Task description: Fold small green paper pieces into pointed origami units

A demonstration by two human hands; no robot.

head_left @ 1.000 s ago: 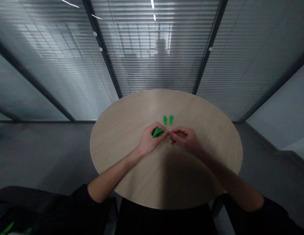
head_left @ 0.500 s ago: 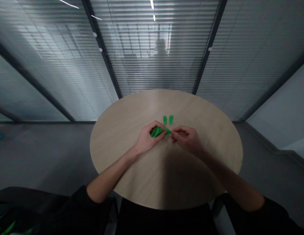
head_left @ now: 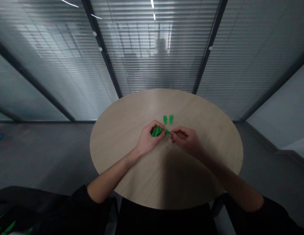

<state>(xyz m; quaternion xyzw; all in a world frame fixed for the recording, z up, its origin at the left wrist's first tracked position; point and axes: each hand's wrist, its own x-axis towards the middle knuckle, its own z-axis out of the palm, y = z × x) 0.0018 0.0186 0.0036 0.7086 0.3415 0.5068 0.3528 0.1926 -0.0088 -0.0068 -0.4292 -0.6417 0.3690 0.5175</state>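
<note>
- Clasping a folded green paper (head_left: 157, 131), the left hand (head_left: 149, 138) curls closed around it
- Pinching its pointed tip (head_left: 168, 132), the right hand (head_left: 185, 137) holds fingers together
- Lying just beyond, two small green paper pieces (head_left: 168, 119) sit side by side on a round wooden table (head_left: 122, 137)
- Rising farthest, a slatted glass wall (head_left: 152, 68)

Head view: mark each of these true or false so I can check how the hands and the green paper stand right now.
1. The left hand grips a folded green paper. True.
2. The tabletop is round, pale wood. True.
3. The right hand lies flat, away from the paper. False: it is raised, its fingertips pinching a green tip.
4. The two small green pieces lie between the hands and the person's body. False: they lie on the tabletop beyond the hands.
</note>
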